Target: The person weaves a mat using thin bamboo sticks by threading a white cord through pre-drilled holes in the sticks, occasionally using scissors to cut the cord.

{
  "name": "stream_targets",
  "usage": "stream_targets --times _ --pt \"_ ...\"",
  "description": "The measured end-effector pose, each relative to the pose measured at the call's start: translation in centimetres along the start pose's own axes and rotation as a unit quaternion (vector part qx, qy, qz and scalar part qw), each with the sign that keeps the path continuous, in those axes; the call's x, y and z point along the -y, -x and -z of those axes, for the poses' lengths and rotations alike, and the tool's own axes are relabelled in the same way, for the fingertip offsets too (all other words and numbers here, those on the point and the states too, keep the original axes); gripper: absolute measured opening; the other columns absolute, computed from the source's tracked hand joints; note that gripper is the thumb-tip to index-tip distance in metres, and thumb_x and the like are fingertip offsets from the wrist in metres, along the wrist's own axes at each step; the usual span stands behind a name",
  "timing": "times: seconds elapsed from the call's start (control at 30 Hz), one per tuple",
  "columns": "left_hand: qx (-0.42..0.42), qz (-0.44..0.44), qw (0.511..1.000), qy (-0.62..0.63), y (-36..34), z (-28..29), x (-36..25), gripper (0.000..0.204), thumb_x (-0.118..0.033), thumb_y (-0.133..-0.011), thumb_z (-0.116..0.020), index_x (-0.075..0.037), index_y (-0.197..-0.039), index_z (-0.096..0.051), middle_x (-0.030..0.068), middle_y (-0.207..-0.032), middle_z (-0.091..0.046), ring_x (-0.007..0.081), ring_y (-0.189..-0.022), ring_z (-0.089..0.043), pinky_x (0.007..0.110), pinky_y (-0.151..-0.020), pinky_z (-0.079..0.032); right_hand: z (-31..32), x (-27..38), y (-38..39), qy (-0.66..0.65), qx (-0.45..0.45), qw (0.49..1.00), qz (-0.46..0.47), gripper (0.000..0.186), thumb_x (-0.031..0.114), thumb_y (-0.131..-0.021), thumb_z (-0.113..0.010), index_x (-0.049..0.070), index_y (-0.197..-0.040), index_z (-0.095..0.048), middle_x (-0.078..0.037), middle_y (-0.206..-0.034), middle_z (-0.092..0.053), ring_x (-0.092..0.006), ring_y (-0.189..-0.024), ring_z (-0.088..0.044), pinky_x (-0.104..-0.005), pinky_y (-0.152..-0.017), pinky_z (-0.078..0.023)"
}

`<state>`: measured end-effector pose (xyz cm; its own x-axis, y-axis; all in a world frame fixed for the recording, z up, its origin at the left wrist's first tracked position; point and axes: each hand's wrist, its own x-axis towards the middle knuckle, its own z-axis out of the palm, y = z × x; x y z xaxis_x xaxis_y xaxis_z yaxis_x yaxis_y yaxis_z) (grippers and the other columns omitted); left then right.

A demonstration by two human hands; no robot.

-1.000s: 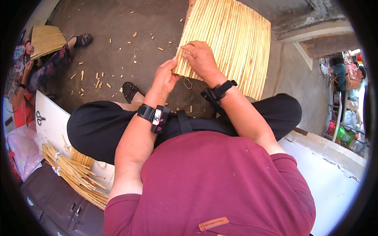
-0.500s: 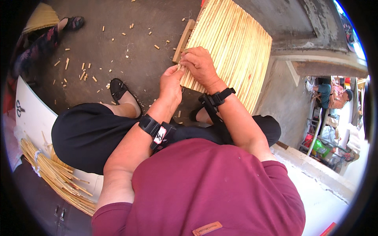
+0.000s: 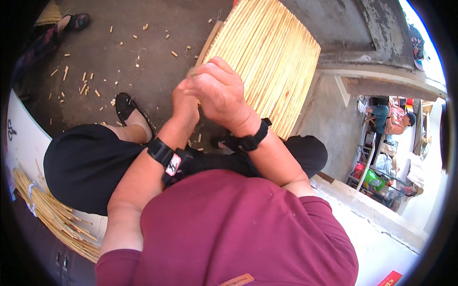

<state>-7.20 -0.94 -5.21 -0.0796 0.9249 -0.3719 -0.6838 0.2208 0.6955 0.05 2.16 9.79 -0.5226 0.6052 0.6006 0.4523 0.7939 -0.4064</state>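
A mat of pale yellow stalks laid side by side (image 3: pixel 272 62) stands tilted in front of me. By its near left corner my right hand (image 3: pixel 222 93) is closed, its fingers curled and slightly blurred. My left hand (image 3: pixel 184 105) is closed too and pressed up against the right one, which partly covers its fingers. Whatever they pinch between them is too small or hidden to make out. Along the mat's left edge runs a wooden bar (image 3: pixel 208 43), partly covered by the mat.
Short cut stalk pieces (image 3: pixel 85 88) litter the dark floor. At lower left lies a tied bundle of long stalks (image 3: pixel 57 217), near scissors (image 3: pixel 10 129) on a white surface. Another person's shoe (image 3: pixel 78 21) shows at upper left. Someone sits far right (image 3: pixel 396 119) beside cluttered shelves.
Both hands have come off the mat's corner toward me and slightly left, and the right hand now overlaps the left. The whole view has shifted a little.
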Motion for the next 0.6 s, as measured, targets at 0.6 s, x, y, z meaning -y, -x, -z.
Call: stream_targets --times 0.6 --pt "-0.023 0.158 0.987 -0.004 -0.3 -2.7 -3.4 0.024 -0.001 -0.093 -0.054 0.006 -0.116 -0.055 0.0153 -0.108 -0.064 0.0202 -0.096 -0.064 0.032 -0.088 -0.051 26.3 -2.8 0.9 0.263 -0.309 0.904 -0.134 0.016 0.011 -0.094 -0.052 0.006 -0.091 -0.067 -0.005 -0.077 -0.065 -0.0141 -0.065 -0.059 -0.0298 -0.065 -0.05"
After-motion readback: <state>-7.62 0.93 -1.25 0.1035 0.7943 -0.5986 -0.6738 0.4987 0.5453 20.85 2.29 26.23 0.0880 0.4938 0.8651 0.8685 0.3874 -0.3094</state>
